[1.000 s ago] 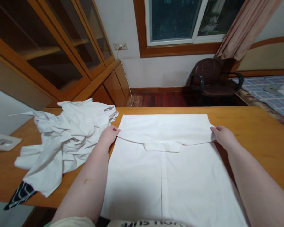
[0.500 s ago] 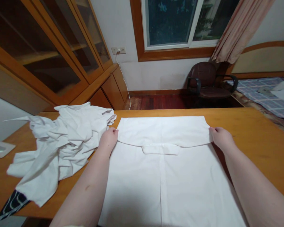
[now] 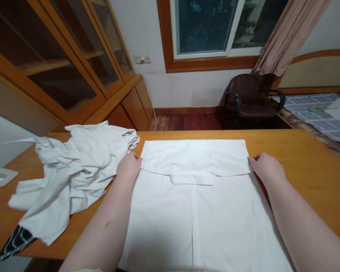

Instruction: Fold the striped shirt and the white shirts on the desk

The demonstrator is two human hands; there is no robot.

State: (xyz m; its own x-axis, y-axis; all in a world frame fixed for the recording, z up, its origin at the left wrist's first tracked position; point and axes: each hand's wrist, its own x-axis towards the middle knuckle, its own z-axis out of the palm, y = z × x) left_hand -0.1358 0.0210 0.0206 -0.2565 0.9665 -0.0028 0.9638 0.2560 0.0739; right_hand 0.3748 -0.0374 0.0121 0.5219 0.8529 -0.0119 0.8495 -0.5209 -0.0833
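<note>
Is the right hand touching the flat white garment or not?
Touching. In the head view, the right hand pinches the side edge of the flat white garment.

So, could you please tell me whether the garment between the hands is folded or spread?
The garment is partly folded: its far end lies turned back; the rest is spread flat.

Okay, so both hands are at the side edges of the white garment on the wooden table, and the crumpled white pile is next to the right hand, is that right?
Not quite: the crumpled white pile is next to the left hand, not the right hand, as the head view shows. Both hands are at the side edges of the white garment on the wooden table.
</note>
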